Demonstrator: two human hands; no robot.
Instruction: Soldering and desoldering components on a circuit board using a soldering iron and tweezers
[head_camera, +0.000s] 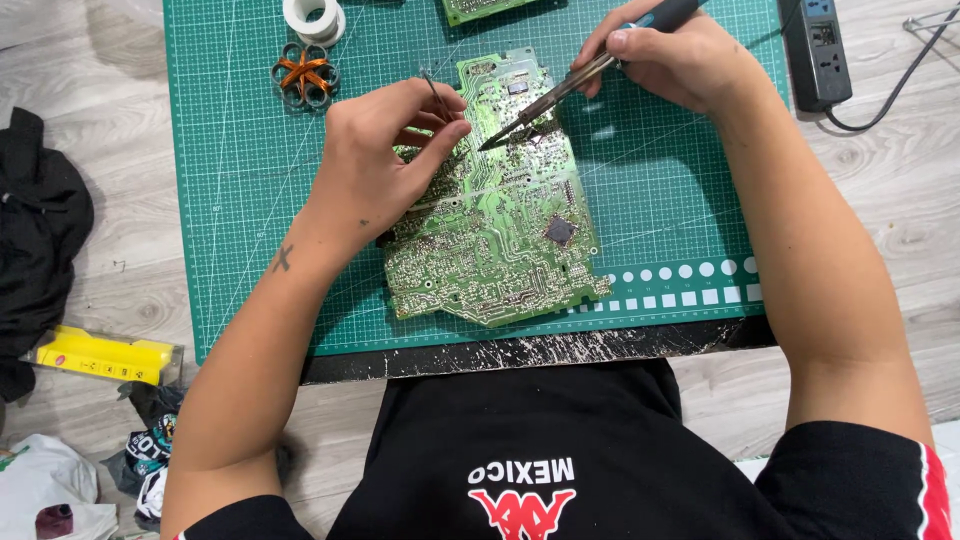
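A green circuit board (500, 240) lies solder side up on a green cutting mat (250, 200). My left hand (385, 150) rests on the board's left part and pinches thin metal tweezers (437, 97) whose tips point down at the board's upper area. My right hand (675, 55) grips a soldering iron (560, 90) with a dark handle. Its tip touches the board near the upper middle, just right of the tweezers.
A white tape roll (313, 17) and a small orange-and-dark coil part (304, 75) sit at the mat's top left. A second green board (480, 8) peeks in at the top. A black power strip (815, 50) lies right. Black cloth (35, 230) and a yellow box (100, 355) lie left.
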